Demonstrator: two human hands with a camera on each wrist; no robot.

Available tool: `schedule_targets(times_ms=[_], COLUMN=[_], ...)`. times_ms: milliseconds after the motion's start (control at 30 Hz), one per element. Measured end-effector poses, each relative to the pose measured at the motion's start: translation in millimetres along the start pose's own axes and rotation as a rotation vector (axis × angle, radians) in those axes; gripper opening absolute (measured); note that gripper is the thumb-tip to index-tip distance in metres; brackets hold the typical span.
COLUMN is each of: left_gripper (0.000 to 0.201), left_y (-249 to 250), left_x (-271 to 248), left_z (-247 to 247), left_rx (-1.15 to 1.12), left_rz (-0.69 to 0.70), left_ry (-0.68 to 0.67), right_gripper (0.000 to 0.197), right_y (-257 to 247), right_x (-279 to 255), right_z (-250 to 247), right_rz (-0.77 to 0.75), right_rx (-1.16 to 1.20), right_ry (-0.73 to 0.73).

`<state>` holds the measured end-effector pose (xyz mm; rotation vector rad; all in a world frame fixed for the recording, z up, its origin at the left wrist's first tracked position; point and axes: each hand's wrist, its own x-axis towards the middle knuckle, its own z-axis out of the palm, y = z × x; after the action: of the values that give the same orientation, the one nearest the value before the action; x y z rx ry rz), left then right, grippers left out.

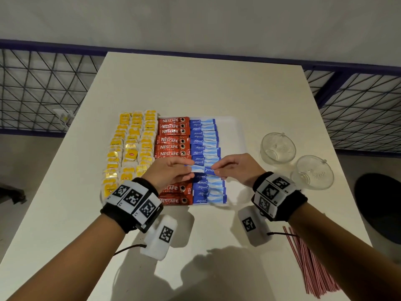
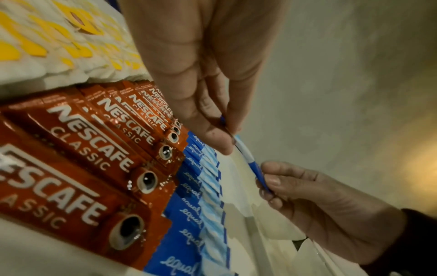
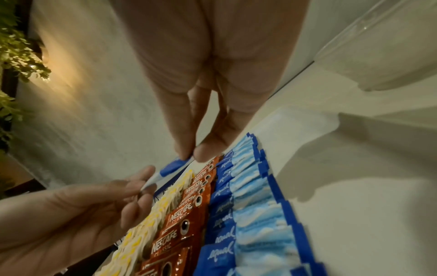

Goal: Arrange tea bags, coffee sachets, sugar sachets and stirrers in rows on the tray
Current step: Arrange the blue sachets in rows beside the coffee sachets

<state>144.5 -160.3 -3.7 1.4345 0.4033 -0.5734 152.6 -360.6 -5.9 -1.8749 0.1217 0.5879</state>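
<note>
Holding one blue-and-white paper sugar sachet (image 1: 203, 169) by its ends, above the blue sugar row (image 1: 206, 148) on the white tray (image 1: 230, 124).

The left hand (image 1: 171, 170) pinches the pale end between thumb and fingertips; the right hand (image 1: 235, 168) pinches the blue end. Its print reads reversed against its neighbours, so I judge the next move is turning it and slotting it into the gap mid-row. Yellow tea bags (image 1: 130, 148) and red coffee sachets (image 1: 173, 140) crowd the left; bare tray remains right, seemingly for the red-striped stirrers (image 1: 308, 263) lying on the table.
</note>
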Motion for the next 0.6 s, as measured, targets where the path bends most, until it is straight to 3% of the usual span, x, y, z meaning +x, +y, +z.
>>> schedule_targets(times_ms=[200,433,567,600], left_gripper=[0.021,0.010,0.005,0.005], left_y=[-1.6,2.3,-1.1,-1.2], left_x=[3.4,9.2,14.0,15.9], left_z=[-0.2,12.6,27.7,29.0], left_rx=[0.063,-0.122,0.095,0.140], left_rz=[0.033,0.069,0.070,0.081], left_ry=[0.001,0.058,-0.026,-0.030], right_gripper=[0.014,0.012,0.007,0.014], right_y=[3.7,0.6,-6.2,-7.8], right_x=[9.3,11.7,10.8,11.4], right_z=[-6.1,3.1,14.8,14.8], right_rz=[0.045,0.095,0.087,0.082], right_rx=[-0.009,0.086,0.149,0.110], right_ry=[-0.036,-0.149,-0.163,-0.151])
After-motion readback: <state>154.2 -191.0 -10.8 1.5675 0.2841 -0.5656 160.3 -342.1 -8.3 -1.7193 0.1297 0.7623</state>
